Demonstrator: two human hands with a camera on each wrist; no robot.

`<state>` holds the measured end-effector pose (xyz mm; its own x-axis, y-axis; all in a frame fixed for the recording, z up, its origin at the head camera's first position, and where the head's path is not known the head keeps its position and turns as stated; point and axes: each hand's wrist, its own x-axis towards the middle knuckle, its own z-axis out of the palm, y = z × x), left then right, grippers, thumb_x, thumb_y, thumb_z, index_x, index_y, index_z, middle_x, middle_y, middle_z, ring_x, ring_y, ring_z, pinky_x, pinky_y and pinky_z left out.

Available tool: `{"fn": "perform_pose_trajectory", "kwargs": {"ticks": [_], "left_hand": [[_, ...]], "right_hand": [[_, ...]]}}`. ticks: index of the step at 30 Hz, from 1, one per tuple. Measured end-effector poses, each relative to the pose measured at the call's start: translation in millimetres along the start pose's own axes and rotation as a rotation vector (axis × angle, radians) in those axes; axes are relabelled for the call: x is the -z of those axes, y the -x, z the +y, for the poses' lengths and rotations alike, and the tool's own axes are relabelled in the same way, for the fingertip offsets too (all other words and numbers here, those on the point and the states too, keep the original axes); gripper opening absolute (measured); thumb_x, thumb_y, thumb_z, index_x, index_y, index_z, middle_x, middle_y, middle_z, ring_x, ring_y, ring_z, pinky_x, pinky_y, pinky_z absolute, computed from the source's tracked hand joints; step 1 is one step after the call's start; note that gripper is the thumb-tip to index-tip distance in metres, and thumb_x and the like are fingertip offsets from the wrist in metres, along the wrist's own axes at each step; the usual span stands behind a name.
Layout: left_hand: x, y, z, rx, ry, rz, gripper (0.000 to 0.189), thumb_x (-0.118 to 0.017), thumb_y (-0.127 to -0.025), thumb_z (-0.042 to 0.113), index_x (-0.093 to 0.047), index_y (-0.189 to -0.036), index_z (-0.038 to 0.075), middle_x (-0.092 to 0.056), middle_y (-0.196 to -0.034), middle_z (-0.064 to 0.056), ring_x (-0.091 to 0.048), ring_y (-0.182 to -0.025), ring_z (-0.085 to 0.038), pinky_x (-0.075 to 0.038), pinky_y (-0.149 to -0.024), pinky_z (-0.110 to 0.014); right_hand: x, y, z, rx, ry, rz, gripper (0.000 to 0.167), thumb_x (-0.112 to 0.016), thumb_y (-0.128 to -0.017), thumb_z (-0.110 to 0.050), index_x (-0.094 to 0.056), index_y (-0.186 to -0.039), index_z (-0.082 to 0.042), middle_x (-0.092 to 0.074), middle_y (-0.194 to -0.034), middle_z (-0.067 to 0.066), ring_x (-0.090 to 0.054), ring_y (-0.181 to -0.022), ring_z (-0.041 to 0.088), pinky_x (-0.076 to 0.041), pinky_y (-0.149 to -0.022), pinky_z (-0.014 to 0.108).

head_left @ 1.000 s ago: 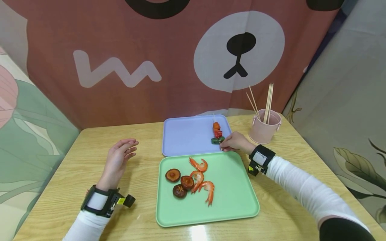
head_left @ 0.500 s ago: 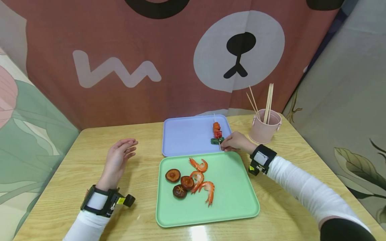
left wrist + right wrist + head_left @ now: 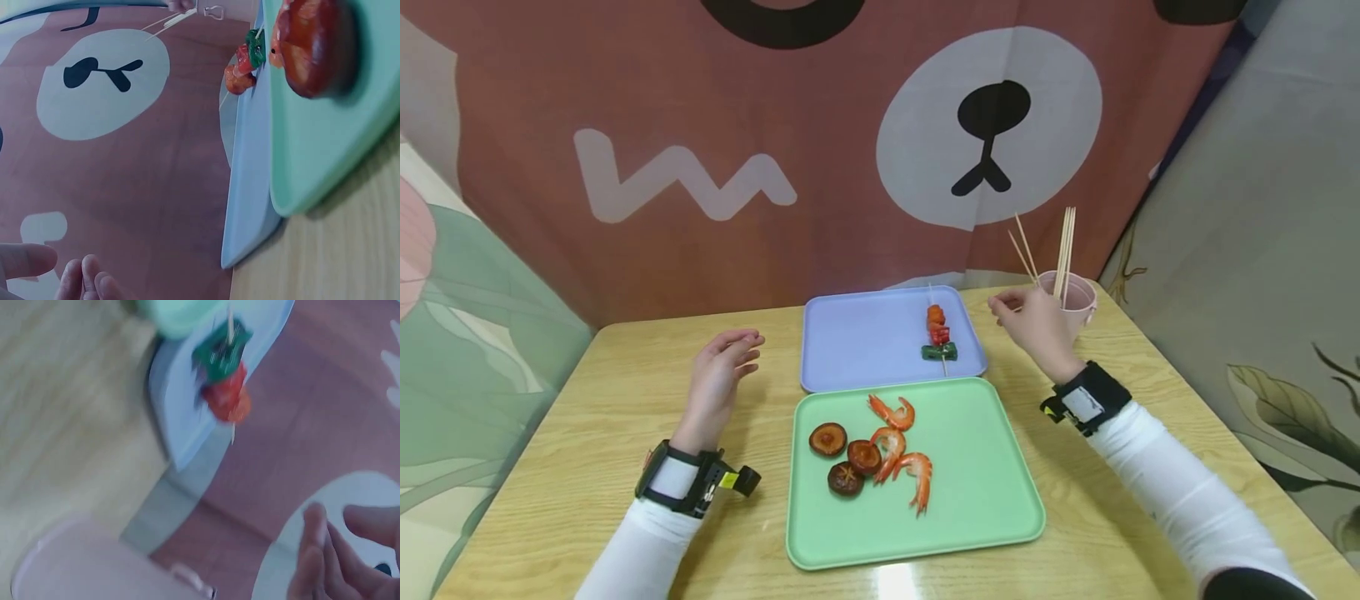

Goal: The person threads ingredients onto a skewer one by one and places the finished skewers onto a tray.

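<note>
A skewer (image 3: pixel 938 335) of orange, red and green pieces lies on the right side of the blue tray (image 3: pixel 857 342). My right hand (image 3: pixel 1037 327) hovers in front of the pink bucket (image 3: pixel 1078 302) of bamboo sticks (image 3: pixel 1065 250). Its fingers are loosely bent, with nothing between them, as the right wrist view shows. Left of the trays my left hand (image 3: pixel 718 379) hangs over the table with relaxed fingers, holding nothing. On the green tray (image 3: pixel 977 500) sit several shrimp (image 3: pixel 917 479) and mushrooms (image 3: pixel 828 439). The hand hides part of the bucket.
The wooden table (image 3: pixel 625 400) extends left of both trays. Behind it hangs a brown cloth (image 3: pixel 715 267) printed with a bear face. A grey patterned cloth (image 3: pixel 1247 275) closes off the right side.
My right hand has let go of the skewer and moved right and up toward the bucket. The skewer stays on the blue tray. My left hand has shifted slightly right.
</note>
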<state>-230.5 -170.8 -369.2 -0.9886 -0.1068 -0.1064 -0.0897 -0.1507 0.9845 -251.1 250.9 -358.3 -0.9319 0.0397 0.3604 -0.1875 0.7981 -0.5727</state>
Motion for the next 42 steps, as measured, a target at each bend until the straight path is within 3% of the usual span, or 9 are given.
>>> {"fn": "perform_pose_trajectory", "kwargs": {"ticks": [2,5,12,18,24,28,33,42], "left_hand": [[-5.2,-2.6,0.2,-0.008,-0.024,-0.006,0.017,-0.053,-0.097,0.015,-0.056,-0.109,0.005,-0.065,-0.093,0.009,-0.059,-0.082,-0.008,-0.048,-0.082,-0.028],[-12.2,-5.3,0.1,-0.011,-0.053,-0.016,0.021,-0.053,-0.097,0.017,-0.054,-0.113,0.002,-0.064,-0.095,0.008,-0.058,-0.083,-0.008,-0.047,-0.084,-0.030],[-23.1,-11.8,-1.8,0.010,-0.151,-0.046,0.030,-0.052,-0.097,0.022,-0.053,-0.119,0.001,-0.062,-0.100,0.005,-0.057,-0.088,-0.011,-0.046,-0.085,-0.032],[-30.1,-15.6,-4.8,0.003,-0.242,-0.101,0.035,-0.051,-0.097,0.022,-0.052,-0.124,0.000,-0.060,-0.114,-0.010,-0.056,-0.093,-0.015,-0.045,-0.091,-0.039],[-40.3,-16.1,-4.7,-0.026,-0.299,-0.142,0.034,-0.053,-0.096,0.020,-0.055,-0.123,0.000,-0.059,-0.115,-0.008,-0.054,-0.102,-0.024,-0.045,-0.090,-0.040],[-47.2,-14.6,-3.7,-0.038,-0.324,-0.189,0.033,-0.052,-0.097,0.020,-0.056,-0.123,0.001,-0.059,-0.120,-0.015,-0.055,-0.098,-0.020,-0.046,-0.090,-0.040],[-51.0,-10.7,-1.9,-0.043,-0.337,-0.241,0.034,-0.052,-0.097,0.020,-0.055,-0.124,0.000,-0.057,-0.124,-0.019,-0.054,-0.096,-0.016,-0.045,-0.092,-0.040],[-49.1,-10.0,-2.3,-0.043,-0.335,-0.255,0.034,-0.052,-0.097,0.019,-0.054,-0.124,-0.001,-0.056,-0.125,-0.020,-0.054,-0.100,-0.018,-0.042,-0.098,-0.047]], "right_hand": [[5,-4.9,2,0.031,0.057,0.139,0.027,-0.063,-0.092,-0.026,-0.071,-0.097,-0.001,-0.072,-0.083,0.016,-0.067,-0.067,0.027,-0.046,-0.051,0.030],[10,-14.1,7,0.037,0.088,0.273,0.027,-0.064,-0.091,-0.026,-0.068,-0.099,-0.001,-0.071,-0.085,0.017,-0.067,-0.070,0.029,-0.049,-0.057,0.038],[18,-32.9,17,0.010,0.108,0.388,0.031,-0.063,-0.091,-0.027,-0.065,-0.105,0.000,-0.067,-0.091,0.019,-0.063,-0.078,0.032,-0.047,-0.065,0.044],[20,-42.4,19,0.006,0.116,0.374,0.033,-0.063,-0.091,-0.028,-0.065,-0.108,0.000,-0.066,-0.095,0.019,-0.062,-0.083,0.033,-0.048,-0.071,0.044],[19,-48.3,17,0.007,0.144,0.332,0.035,-0.062,-0.092,-0.030,-0.065,-0.110,-0.001,-0.066,-0.094,0.018,-0.062,-0.077,0.031,-0.047,-0.064,0.040],[17,-49.6,15,0.002,0.155,0.322,0.034,-0.062,-0.092,-0.031,-0.065,-0.110,-0.002,-0.067,-0.092,0.017,-0.061,-0.072,0.030,-0.045,-0.058,0.037],[16,-51.3,15,-0.003,0.127,0.301,0.032,-0.060,-0.093,-0.030,-0.066,-0.109,-0.002,-0.069,-0.096,0.018,-0.065,-0.080,0.030,-0.050,-0.065,0.040],[14,-54.8,19,-0.003,0.082,0.305,0.027,-0.060,-0.093,-0.026,-0.070,-0.104,-0.003,-0.072,-0.096,0.015,-0.068,-0.083,0.026,-0.050,-0.066,0.035]]}}
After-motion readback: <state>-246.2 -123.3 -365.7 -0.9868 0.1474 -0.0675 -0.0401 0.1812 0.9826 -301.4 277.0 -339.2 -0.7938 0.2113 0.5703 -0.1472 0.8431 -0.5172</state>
